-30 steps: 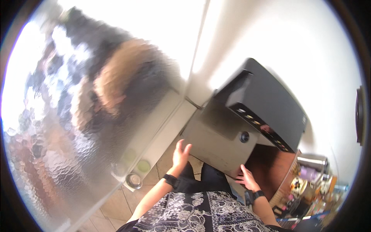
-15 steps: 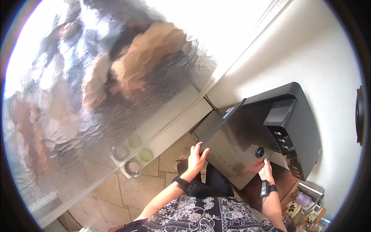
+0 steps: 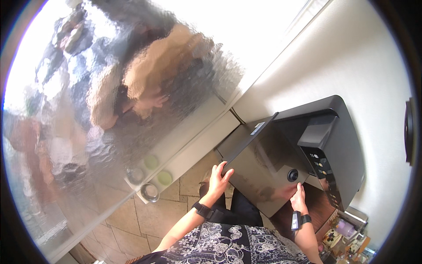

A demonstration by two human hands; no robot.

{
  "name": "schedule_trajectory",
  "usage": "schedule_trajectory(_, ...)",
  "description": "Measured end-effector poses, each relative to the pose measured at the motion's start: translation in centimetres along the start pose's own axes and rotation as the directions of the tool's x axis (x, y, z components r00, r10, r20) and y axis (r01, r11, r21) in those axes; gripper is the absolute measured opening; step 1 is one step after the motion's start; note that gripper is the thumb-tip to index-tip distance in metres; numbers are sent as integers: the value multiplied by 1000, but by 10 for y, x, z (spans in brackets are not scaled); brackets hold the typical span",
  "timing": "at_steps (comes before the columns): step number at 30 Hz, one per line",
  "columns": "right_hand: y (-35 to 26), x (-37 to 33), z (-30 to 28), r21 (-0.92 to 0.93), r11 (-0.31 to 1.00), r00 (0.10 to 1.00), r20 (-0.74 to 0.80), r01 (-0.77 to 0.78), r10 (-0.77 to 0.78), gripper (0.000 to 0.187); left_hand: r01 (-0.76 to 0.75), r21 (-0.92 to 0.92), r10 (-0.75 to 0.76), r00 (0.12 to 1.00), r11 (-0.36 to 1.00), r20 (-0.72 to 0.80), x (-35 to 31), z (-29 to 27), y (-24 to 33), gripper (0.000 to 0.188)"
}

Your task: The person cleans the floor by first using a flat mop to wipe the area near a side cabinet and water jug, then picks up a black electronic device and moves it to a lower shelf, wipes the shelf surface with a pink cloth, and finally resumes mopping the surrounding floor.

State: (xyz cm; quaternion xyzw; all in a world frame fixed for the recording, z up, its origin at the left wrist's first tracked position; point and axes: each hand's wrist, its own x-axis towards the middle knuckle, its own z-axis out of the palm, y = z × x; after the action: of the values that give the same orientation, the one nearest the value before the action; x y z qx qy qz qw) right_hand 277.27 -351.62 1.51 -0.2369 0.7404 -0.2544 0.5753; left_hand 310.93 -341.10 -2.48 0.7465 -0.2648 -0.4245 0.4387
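Note:
A flat, shiny grey-brown panel (image 3: 259, 176) with a dark rim and a round black knob (image 3: 292, 175) is tilted in front of a black appliance. My left hand (image 3: 216, 181) grips its near-left corner, the fingers along the dark rim and the thumb apart from them. At the opposite edge, below the knob, my right hand (image 3: 298, 199) presses its straight fingers against the panel; some of them are hidden. The appliance's black housing (image 3: 347, 145) has an angled control strip (image 3: 324, 169) with small round buttons.
Textured glass (image 3: 101, 145) fills the left, with blurred reflections. On a white ledge stand a glass dish (image 3: 150, 192) and a green round piece (image 3: 165, 178). A dark wooden surface (image 3: 314, 203) lies under the appliance. Small items, including a purple one (image 3: 345, 229), crowd the lower right.
The panel, its knob and both hands have shifted slightly left. More of the wooden surface shows beside the right hand. The black housing has stayed nearly in place.

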Motion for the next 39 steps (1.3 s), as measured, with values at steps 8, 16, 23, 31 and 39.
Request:
schedule_trajectory(8, 9, 2, -1, -1, 1000, 1000, 19, -16, 16, 26, -11, 49, 10, 999, 999, 37, 8, -8, 0, 45)
schedule_trajectory(16, 28, 21, -18, 37, 997, 996, 61, 61, -64, 36, 29, 74, -36, 996, 997, 87, 8, -11, 3, 49)
schedule_trajectory(23, 30, 21, -18, 97, 993, 991, 107, 69, -79, 39, -5, 81, -2, 997, 997, 79, 9, -9, -5, 50)
schedule_trajectory(31, 33, 26, -18, 61, 993, 988, 110, 102, -108, 40, 15, 109, -25, 995, 994, 92, 8, -10, -5, 51)
schedule_trajectory(39, 55, -27, -9, 91, 995, 989, 147, -44, 31, 55, 295, -313, -181, 921, 903, 345, -43, -2, -24, 66)
